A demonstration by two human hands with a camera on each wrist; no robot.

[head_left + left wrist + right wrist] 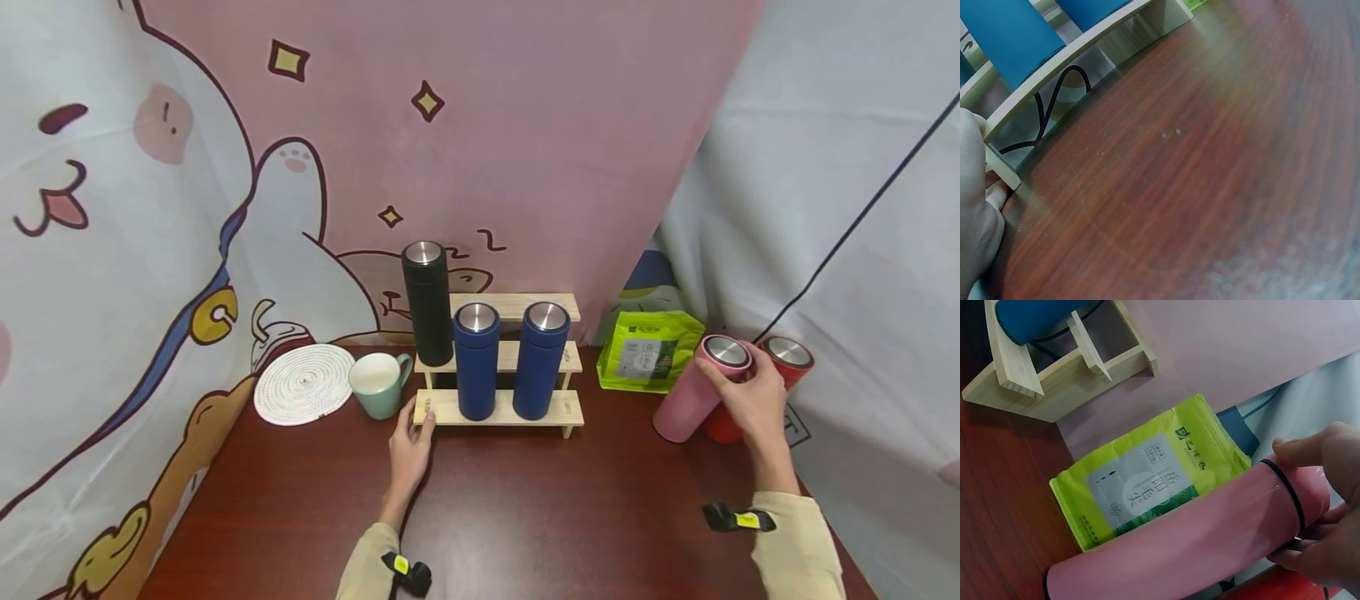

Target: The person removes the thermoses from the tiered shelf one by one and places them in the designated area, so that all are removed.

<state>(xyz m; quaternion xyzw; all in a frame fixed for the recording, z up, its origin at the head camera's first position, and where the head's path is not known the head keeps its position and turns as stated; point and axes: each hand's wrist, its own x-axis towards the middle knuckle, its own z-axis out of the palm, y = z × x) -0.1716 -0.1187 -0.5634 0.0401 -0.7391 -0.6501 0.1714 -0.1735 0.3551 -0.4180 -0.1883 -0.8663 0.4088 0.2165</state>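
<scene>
At the right of the head view my right hand (pixel 757 398) grips a pink thermos flask (pixel 688 400) around its top, below the steel lid. In the right wrist view, thumb and fingers lie on both sides of the pink flask (pixel 1191 544). Behind it stands a red flask (pixel 787 357), partly hidden. My left hand (pixel 411 450) holds the left end of the lowest step of a wooden tiered rack (pixel 442 408), thumb on top. Two blue flasks (pixel 477 367) stand on that step, and a black flask (pixel 429 308) stands on the step behind, at left.
A green mug (pixel 377 387) and a round woven mat (pixel 303 385) are left of the rack. A lime-green packet (pixel 647 354) stands between the rack and the pink flask. The brown table (pixel 525 508) spreads in front; printed cloth hangs behind and at both sides.
</scene>
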